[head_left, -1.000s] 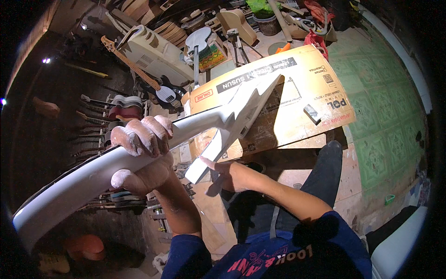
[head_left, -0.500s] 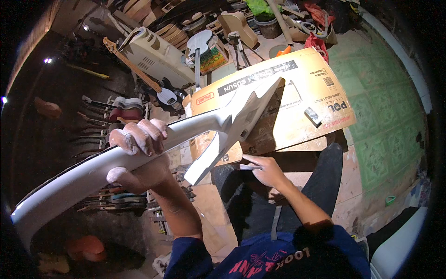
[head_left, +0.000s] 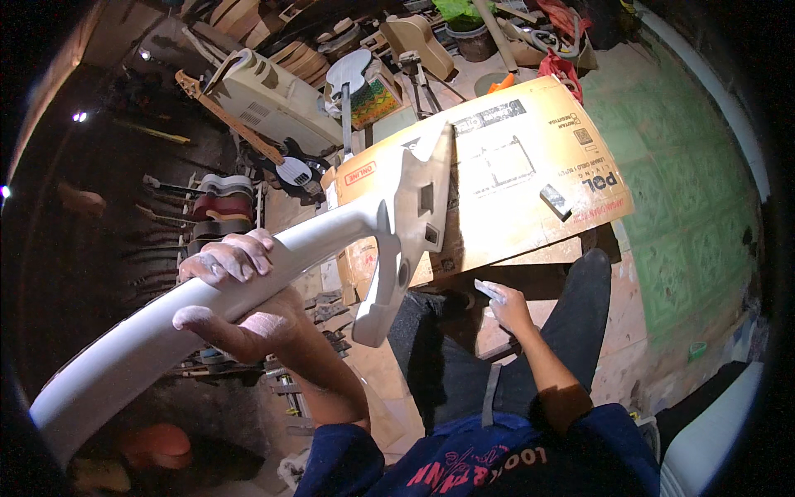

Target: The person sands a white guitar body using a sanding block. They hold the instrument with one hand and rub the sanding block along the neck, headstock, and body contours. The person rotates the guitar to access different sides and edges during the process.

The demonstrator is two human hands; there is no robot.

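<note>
Cardboard covers the low surface at upper centre-right of the frame; loose at its edges as it seems, it could slide if leaned on and take whatever rests there with it. Across the frame, from lower left to upper centre, runs the white guitar, its pointed body overlapping the cardboard in view; whether the two touch, I cannot tell. Held by its long part alone, it could tip or twist under its own weight, and a pointed wing could chip against the surface.

Of the hands, the left grips the guitar at left of centre, fingers over the top, thumb stretched along the near side. Its fingers look powdery, and dust on a smooth finish could let the grip slip. The right, clear of the guitar at lower centre-right, is closed in a pinch.

Right of centre, a small dark block lies on the cardboard, where a swinging wing could knock it off. Smallest is the thin pale strip in the right fingers; a loose pinch could drop it.
</note>
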